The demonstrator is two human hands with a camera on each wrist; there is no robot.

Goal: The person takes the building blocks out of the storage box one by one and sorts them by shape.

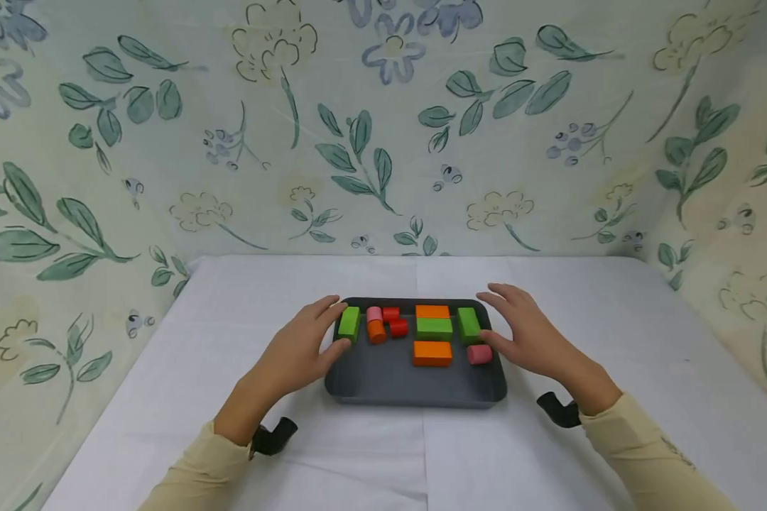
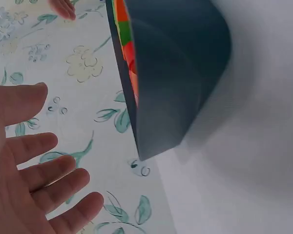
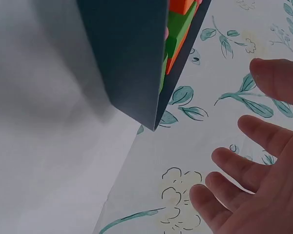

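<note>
A dark grey tray [image 1: 383, 383] holds several coloured blocks. My left hand [image 1: 299, 349] is at the tray's left side, fingers spread and apart from the wall in the left wrist view. Just inside that side stands a green block [image 1: 349, 324]. Over at the right side, my right hand [image 1: 529, 336] has its fingers spread, nothing held in it. Its thumb overlaps another green block [image 1: 469, 325] in the head view, near a pink cylinder [image 1: 479, 354]. The right wrist view shows these fingers [image 3: 234, 168] apart from the tray's wall [image 3: 129, 63].
Between the hands lie orange blocks [image 1: 432, 353], a green block [image 1: 434, 329], red cylinders [image 1: 398, 327] and an orange cylinder [image 1: 376, 332]. A white cloth [image 1: 332, 461] covers the table, and a floral curtain [image 1: 383, 142] hangs behind. Black wrist mounts [image 1: 275, 436] stick out below the wrists.
</note>
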